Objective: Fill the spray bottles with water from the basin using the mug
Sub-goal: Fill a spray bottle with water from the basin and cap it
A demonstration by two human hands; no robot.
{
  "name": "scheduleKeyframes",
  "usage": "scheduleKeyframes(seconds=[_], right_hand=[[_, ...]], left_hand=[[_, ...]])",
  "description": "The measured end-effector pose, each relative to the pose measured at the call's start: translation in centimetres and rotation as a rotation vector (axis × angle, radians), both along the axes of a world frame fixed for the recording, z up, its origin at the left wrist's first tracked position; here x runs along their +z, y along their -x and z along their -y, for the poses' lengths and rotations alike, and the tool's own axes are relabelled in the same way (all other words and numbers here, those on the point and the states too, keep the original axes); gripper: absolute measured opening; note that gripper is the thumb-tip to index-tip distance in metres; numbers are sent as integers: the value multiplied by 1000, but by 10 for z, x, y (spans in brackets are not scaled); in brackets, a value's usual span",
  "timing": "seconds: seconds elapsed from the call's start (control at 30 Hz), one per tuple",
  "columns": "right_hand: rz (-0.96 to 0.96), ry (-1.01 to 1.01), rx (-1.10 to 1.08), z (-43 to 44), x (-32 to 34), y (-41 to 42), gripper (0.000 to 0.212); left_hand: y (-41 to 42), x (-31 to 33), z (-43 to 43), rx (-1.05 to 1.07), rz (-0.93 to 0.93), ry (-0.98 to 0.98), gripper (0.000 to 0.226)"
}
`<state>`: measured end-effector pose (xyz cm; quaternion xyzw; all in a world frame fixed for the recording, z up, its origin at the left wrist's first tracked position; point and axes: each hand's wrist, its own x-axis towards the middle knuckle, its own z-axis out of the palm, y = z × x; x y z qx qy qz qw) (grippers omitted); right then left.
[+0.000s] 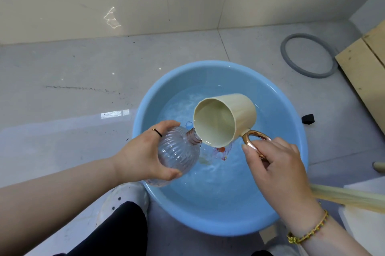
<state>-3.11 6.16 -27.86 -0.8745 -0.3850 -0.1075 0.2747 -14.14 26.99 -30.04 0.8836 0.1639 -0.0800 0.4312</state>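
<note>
Bottle [177, 151] in left hand [143, 151], neck tilted up-right toward mug [224, 119].

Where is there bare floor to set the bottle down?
Bare tile runs left of the blue basin and behind it to the wall. The right is crowded: grey ring, wooden board, small black object. Near side: a shoe.
</note>
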Motion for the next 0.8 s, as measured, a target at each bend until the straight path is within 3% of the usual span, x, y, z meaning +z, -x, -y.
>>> scheduleKeyframes(seconds=[0.43,0.63,0.8], right_hand=[[67,52,-1,-1,3,1,34],[76,60,6,-1,5,2,32],[81,54,1,-2,4,2,31]], left_hand=[[0,1,-1,-17,10,-5,89],[0,0,-2,-23,20,-25,100],[-1,2,-1,-26,32,-12,90]])
